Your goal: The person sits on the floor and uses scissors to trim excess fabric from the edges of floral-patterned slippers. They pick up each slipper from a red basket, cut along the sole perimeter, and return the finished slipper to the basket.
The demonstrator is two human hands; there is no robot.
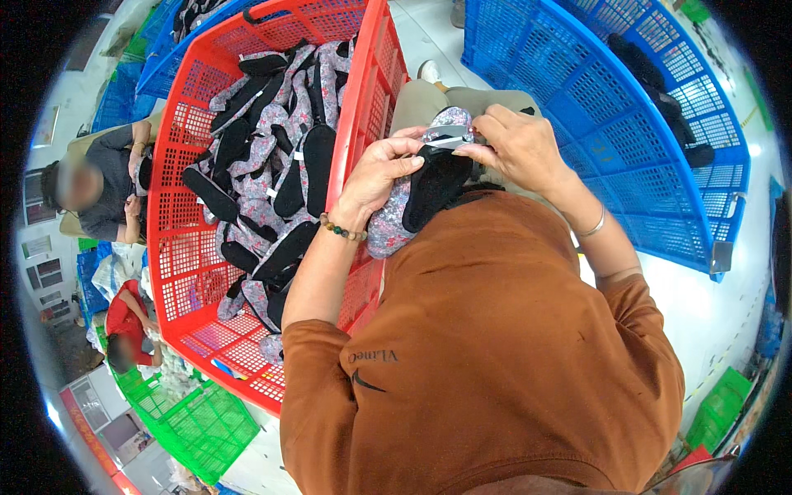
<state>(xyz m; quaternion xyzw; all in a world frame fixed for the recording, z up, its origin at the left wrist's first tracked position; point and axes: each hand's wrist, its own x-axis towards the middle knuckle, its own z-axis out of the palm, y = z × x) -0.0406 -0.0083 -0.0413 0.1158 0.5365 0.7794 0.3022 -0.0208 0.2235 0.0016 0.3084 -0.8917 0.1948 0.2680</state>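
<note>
A: Holding what, exactly, in your two hands?

B: Your left hand (381,169) and right hand (520,144) both pinch a soft slipper (412,202) in front of your chest, above your lap. Its upper is grey floral fabric; the inside is a dark, matte, oval insole. Your left fingers (410,157) are clenched on the black lining, your right fingers (474,153) grasping the toe end, where a pale strip shows.

A: And beside you?

B: The red crate (363,91), a rigid plastic lattice, stands just left of your hands. It's heaped with more slippers (272,173) of the same floral cloth and black soles, lying every which way. The slipper you hold is just past the crate's right wall, near its upper corner.

A: Further off?

B: Blue lattice crates (610,124) to your right, a green crate (206,421) low on the left.
</note>
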